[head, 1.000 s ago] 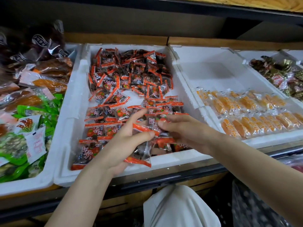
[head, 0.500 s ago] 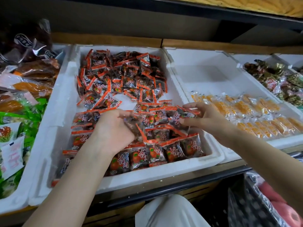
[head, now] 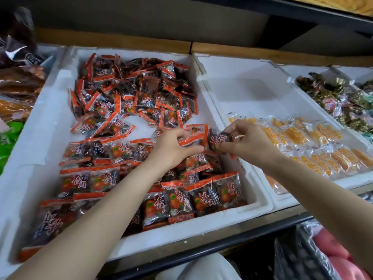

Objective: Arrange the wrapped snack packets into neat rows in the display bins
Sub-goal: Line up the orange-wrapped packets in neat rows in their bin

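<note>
Your right hand (head: 250,142) pinches a red-edged packet (head: 219,138) over the white foam bin (head: 256,201); your left hand (head: 173,148) pinches a neighbouring packet (head: 189,140). Both grips closed.

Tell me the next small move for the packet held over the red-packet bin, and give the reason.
Probably set the held packet down flat at the right end of the partial row, next to the bin's right wall. Both the left hand and right hand pinch it above that spot, the near rows already lie neat, and a loose heap behind is yet to be sorted.
</note>
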`<state>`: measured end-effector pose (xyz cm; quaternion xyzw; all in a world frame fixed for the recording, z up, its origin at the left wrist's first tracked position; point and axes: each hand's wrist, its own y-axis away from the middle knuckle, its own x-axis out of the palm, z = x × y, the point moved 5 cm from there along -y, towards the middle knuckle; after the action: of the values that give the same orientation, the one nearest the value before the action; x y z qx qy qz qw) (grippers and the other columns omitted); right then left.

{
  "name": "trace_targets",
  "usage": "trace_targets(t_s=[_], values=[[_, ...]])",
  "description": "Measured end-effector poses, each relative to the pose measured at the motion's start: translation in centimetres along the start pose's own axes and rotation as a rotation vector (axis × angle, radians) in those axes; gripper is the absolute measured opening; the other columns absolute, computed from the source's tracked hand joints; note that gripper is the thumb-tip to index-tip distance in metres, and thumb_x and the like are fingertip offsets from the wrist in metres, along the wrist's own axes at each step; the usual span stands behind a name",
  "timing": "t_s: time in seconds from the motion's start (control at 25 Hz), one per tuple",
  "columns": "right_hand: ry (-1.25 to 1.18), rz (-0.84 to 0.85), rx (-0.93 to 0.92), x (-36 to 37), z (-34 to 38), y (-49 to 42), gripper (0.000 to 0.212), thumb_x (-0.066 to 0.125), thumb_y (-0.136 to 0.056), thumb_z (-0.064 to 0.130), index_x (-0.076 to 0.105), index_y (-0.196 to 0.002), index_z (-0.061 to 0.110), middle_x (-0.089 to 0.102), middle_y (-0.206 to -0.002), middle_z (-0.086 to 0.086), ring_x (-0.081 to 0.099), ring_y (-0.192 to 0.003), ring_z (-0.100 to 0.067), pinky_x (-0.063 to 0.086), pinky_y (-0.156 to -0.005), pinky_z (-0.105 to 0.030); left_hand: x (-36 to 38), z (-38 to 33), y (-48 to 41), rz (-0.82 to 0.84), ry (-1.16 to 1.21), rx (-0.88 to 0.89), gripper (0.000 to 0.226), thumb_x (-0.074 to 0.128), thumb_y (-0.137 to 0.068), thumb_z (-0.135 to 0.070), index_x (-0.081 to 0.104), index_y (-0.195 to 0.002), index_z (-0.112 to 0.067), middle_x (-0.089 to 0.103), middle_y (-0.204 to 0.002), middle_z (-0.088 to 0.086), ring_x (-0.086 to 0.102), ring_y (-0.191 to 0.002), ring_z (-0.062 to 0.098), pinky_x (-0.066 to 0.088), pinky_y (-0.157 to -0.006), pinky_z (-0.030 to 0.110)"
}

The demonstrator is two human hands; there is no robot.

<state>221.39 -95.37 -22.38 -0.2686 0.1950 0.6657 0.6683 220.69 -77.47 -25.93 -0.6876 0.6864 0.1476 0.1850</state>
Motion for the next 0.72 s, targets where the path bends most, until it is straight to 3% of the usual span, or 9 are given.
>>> trace_targets(t_s=[0.12,0.2,0.32,0.44,0.52,0.64,0.72], values=[[0.148,-0.013,0.02,-0.1,-0.2,-0.5,0.032,0.08,-0.071,0.029,0.052,-0.076,0.015,0.054,-0.066,0.004,0.052,-0.06,-0.013,0.039,-0.054,-0.023,0.1,1.0,-0.6,0.023,-0.138,0.031,0.031,0.068,-0.087,-0.025,0.065,-0.115,-0.014,0.059,-0.13,0.001,0.05,-0.123,0.018,0.035,-0.091,0.024],[0.31,0.026,-0.031,0.5,-0.1,-0.5,0.032,0.077,-0.074,0.035,0.052,-0.071,0.015,0.054,-0.063,0.003,0.049,-0.058,-0.01,0.035,-0.048,-0.017,0.1,1.5,-0.7,0.038,-0.198,0.05,0.028,0.062,-0.092,-0.018,0.063,-0.119,-0.014,0.059,-0.128,0.0,0.051,-0.12,0.016,0.034,-0.089,0.021],[0.672,0.131,-0.172,1.8,0.3,-0.1,0.033,0.063,-0.084,0.045,0.058,-0.075,0.014,0.062,-0.07,-0.002,0.057,-0.067,-0.016,0.041,-0.058,-0.025,0.1,1.6,-0.5,0.04,-0.277,0.093,0.03,0.06,-0.093,-0.016,0.06,-0.123,-0.018,0.058,-0.126,-0.001,0.05,-0.112,0.01,0.034,-0.091,0.021],[0.985,0.119,-0.228,1.9,0.9,-0.5,0.041,0.051,-0.088,0.054,0.059,-0.083,0.014,0.064,-0.077,-0.002,0.061,-0.072,-0.02,0.043,-0.061,-0.028,0.2,1.6,-0.2,0.079,-0.409,0.194,0.043,0.064,-0.09,-0.027,0.052,-0.131,-0.024,0.049,-0.136,-0.002,0.038,-0.129,0.015,0.03,-0.106,0.032],[0.897,0.129,-0.158,1.6,0.8,-0.9,0.034,0.055,-0.089,0.048,0.061,-0.082,0.015,0.065,-0.079,-0.002,0.061,-0.072,-0.02,0.044,-0.056,-0.026,0.4,1.7,0.1,0.152,-0.508,0.201,0.061,0.069,-0.083,-0.037,0.044,-0.139,-0.026,0.043,-0.142,-0.003,0.028,-0.135,0.017,0.023,-0.111,0.036],[0.524,0.081,-0.09,1.3,0.3,-0.8,0.014,0.061,-0.09,0.029,0.056,-0.081,0.018,0.066,-0.082,-0.002,0.059,-0.064,-0.014,0.045,-0.052,-0.022,0.6,1.9,0.3,0.221,-0.605,0.201,0.079,0.071,-0.08,-0.041,0.033,-0.147,-0.026,0.034,-0.149,-0.004,0.022,-0.139,0.019,0.019,-0.114,0.038],[0.663,0.091,-0.179,1.7,0.0,-0.4,0.004,0.057,-0.092,0.024,0.058,-0.093,0.02,0.068,-0.09,-0.003,0.062,-0.07,-0.016,0.049,-0.063,-0.026,0.7,1.9,0.4,0.238,-0.597,0.21,0.08,0.071,-0.081,-0.04,0.031,-0.148,-0.026,0.034,-0.15,-0.004,0.021,-0.138,0.017,0.019,-0.114,0.039]])
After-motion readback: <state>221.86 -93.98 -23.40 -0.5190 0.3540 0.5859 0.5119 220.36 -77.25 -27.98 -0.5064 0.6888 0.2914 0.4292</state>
